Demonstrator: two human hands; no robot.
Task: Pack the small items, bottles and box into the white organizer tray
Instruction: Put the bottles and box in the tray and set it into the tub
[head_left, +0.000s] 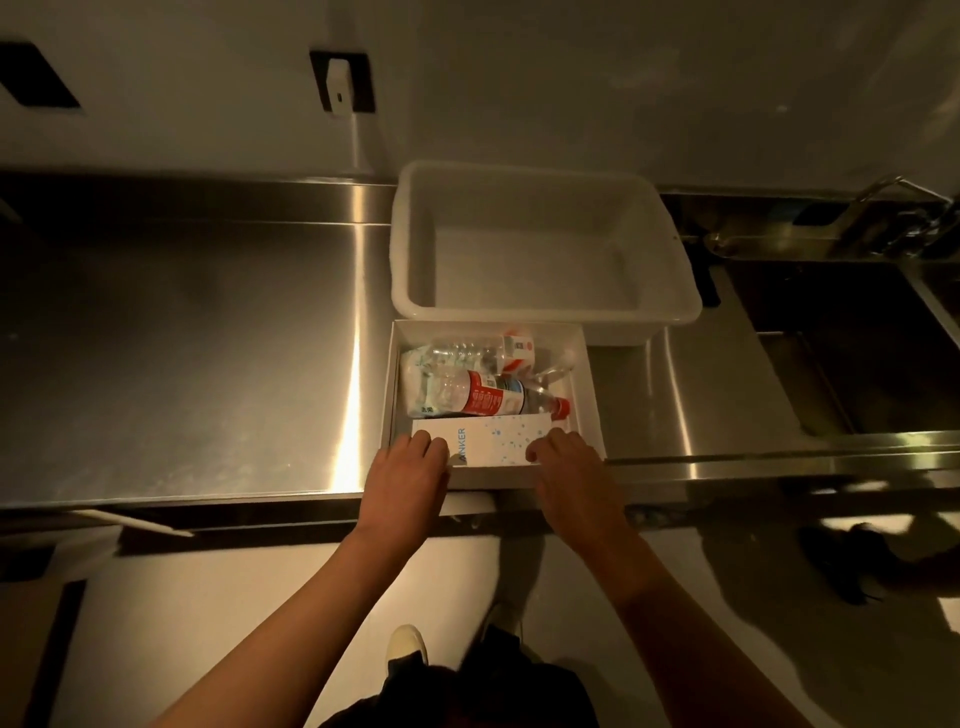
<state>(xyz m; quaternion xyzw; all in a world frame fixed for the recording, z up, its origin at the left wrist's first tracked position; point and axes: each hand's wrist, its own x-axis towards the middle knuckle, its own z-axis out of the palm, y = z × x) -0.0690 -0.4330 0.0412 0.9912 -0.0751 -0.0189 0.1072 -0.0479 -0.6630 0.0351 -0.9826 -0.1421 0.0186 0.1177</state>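
While both bottles (470, 384) lie inside the white tray (589, 395), left hand (405, 470) and right hand (569, 467) press flat, fingers extended (gripping nothing), on the box (488, 440) at the tray's near wall

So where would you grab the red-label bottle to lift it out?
Grab the red-label bottle around its labelled middle, coming straight down from above. It lies on its side atop the other things in the tray, so its round body is exposed there.

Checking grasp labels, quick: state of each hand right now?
Left hand: fingers resting on the left end of the white box; a closed grip cannot be told.
Right hand: same at the box's right end; cannot be told.
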